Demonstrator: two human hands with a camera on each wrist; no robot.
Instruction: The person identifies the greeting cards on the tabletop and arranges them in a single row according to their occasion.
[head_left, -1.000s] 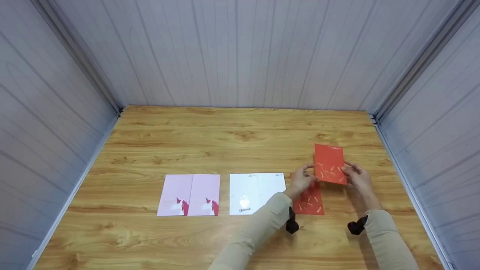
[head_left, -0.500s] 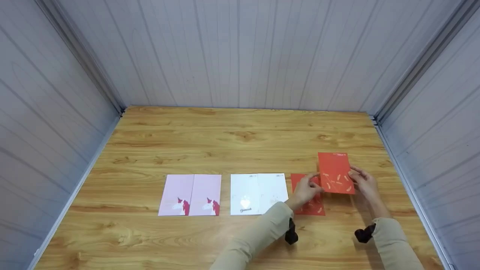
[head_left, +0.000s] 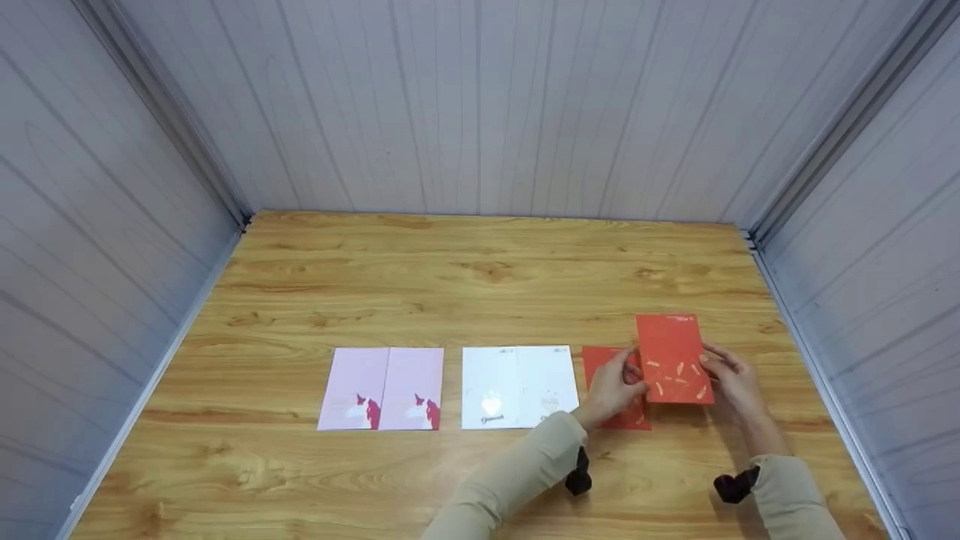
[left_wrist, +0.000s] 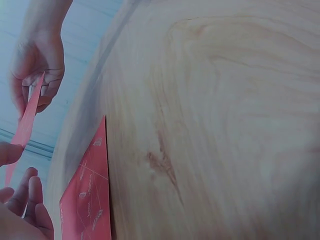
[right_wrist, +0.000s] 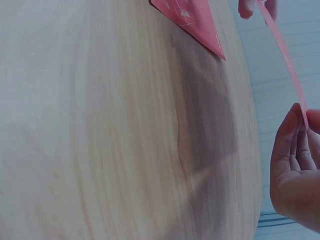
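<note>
A red card point(head_left: 671, 352) with pale feather-like marks is held above the table at the right, between both hands. My left hand point(head_left: 613, 388) pinches its left edge, and my right hand point(head_left: 739, 382) pinches its right edge. The wrist views show the card nearly edge-on, as a thin pink-red strip point(right_wrist: 287, 60), with thumb and fingers on either side. Beneath and left of it, a second red card point(head_left: 600, 360) lies on the table, partly covered by my left hand. The raised card is apart from the table and casts a shadow.
Two white cards point(head_left: 489, 386) lie side by side left of the red ones, one corner behind the left sleeve point(head_left: 525, 465). Farther left are two pink unicorn cards point(head_left: 356, 379). The wood-grain table point(head_left: 450, 285) is enclosed by pale panels point(head_left: 510, 105) at back and sides.
The raised red card has come down the view, toward the person, and slightly right, with both hands holding it throughout. The cards on the table have stayed put.
</note>
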